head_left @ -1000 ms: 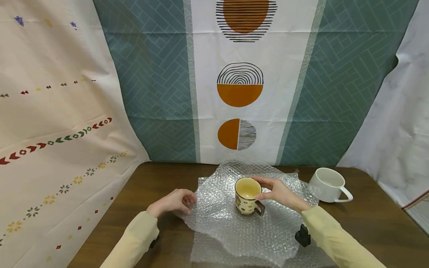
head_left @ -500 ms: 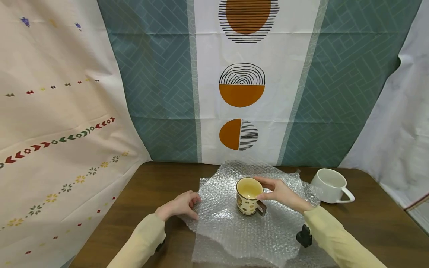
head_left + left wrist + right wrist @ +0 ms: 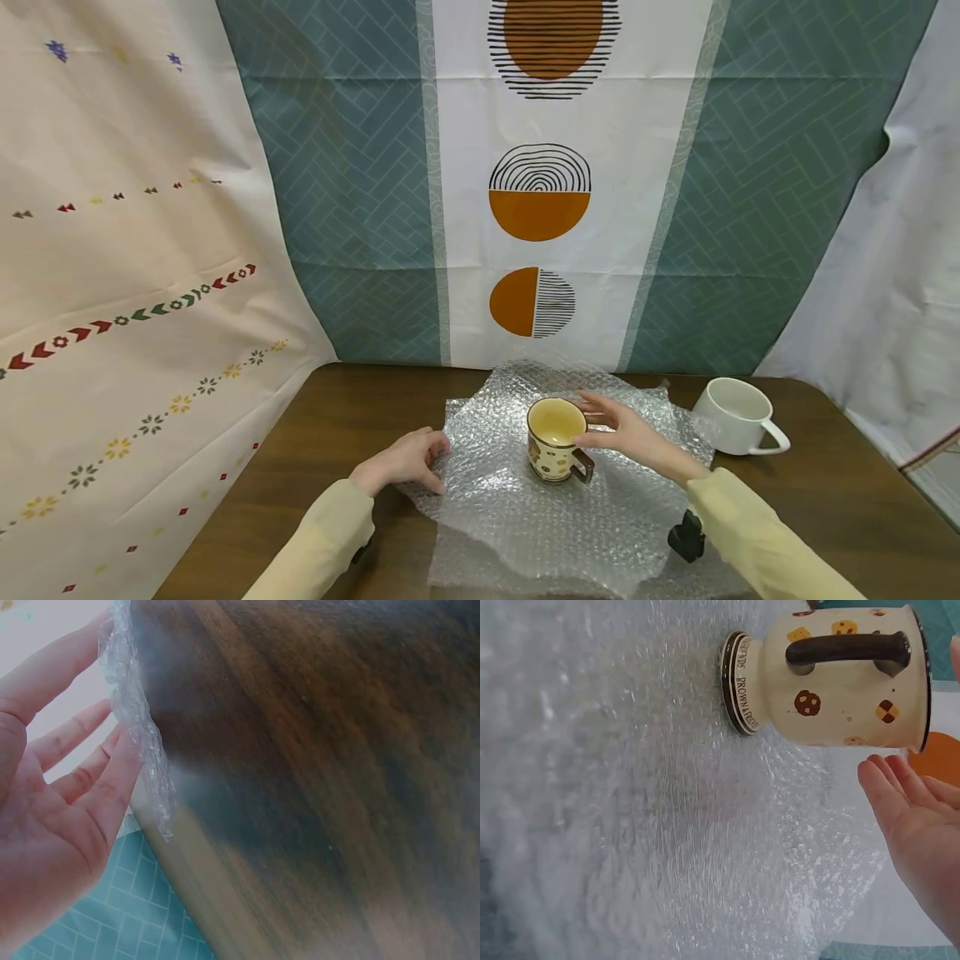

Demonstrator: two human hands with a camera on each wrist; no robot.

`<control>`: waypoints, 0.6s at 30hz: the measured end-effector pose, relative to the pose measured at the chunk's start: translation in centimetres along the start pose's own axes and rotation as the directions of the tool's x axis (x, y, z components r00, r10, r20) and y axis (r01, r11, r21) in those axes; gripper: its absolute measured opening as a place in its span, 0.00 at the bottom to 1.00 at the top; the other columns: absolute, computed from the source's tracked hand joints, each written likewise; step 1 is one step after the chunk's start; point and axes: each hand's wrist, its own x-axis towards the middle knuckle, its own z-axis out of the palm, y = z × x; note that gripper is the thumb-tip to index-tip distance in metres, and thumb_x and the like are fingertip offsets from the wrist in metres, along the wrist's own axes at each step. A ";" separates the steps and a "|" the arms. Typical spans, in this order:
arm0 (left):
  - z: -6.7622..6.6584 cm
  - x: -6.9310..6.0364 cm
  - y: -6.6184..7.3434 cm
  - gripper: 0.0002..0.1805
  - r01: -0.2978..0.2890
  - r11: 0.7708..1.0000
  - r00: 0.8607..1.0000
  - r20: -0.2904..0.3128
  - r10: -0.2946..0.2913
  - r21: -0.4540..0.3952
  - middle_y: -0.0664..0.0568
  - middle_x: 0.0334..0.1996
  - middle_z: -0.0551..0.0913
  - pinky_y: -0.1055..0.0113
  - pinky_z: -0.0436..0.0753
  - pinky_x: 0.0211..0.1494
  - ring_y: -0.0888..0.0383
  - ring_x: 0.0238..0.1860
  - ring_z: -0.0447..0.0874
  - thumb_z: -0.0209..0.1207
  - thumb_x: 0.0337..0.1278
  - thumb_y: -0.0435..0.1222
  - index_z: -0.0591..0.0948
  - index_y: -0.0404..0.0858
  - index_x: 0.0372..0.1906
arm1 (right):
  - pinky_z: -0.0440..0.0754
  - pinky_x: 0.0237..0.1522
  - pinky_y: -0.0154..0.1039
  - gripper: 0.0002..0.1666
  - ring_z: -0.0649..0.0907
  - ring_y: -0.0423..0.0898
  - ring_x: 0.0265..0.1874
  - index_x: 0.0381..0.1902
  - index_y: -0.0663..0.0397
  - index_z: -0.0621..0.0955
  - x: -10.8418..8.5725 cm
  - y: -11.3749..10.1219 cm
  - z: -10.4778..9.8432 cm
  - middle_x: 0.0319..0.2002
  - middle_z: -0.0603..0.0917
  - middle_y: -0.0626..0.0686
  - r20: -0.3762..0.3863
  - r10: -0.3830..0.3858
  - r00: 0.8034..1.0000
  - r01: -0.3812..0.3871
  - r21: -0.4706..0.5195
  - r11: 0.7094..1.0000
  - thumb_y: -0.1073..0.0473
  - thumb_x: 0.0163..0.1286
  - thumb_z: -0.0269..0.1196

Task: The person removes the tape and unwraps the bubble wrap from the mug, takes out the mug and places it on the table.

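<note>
A cream mug point(image 3: 557, 442) with cookie prints and a dark brown handle stands upright on sheets of bubble wrap point(image 3: 517, 517). My right hand point(image 3: 622, 433) is at the mug's right side, thumb and fingers spread near the rim. In the right wrist view, a small gap shows between the fingertips point(image 3: 877, 769) and the mug point(image 3: 855, 690). At the wrap's left edge lies my left hand point(image 3: 405, 462), thumb and fingers apart. Seen from the left wrist, its relaxed fingers touch the edge of the bubble wrap point(image 3: 142, 727) without visibly gripping it.
A larger white mug point(image 3: 735, 417) stands at the back right, beside the wrap, its handle turned to the right. Everything rests on a dark wooden table point(image 3: 330, 417). Patterned cloth point(image 3: 360, 208) hangs behind the table, with a pale one point(image 3: 150, 333) on the left.
My left hand has moved slightly right along the wrap's edge, its thumb spreading from the fingers. The right fingers have loosened from the mug's rim. The mug stays where it was.
</note>
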 end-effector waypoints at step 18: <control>0.1 0.0 0.0 0.28 0.002 1.000 1.000 -0.011 -0.002 0.007 0.49 0.31 0.69 0.63 0.71 0.30 0.56 0.29 0.68 0.75 0.29 0.38 0.75 0.36 0.41 | 0.76 0.39 0.38 0.25 0.77 0.52 0.41 0.50 0.68 0.72 -3.3 0.6 0.4 0.41 0.78 0.58 -0.073 -0.051 0.996 0.051 0.004 0.999 0.59 0.59 0.65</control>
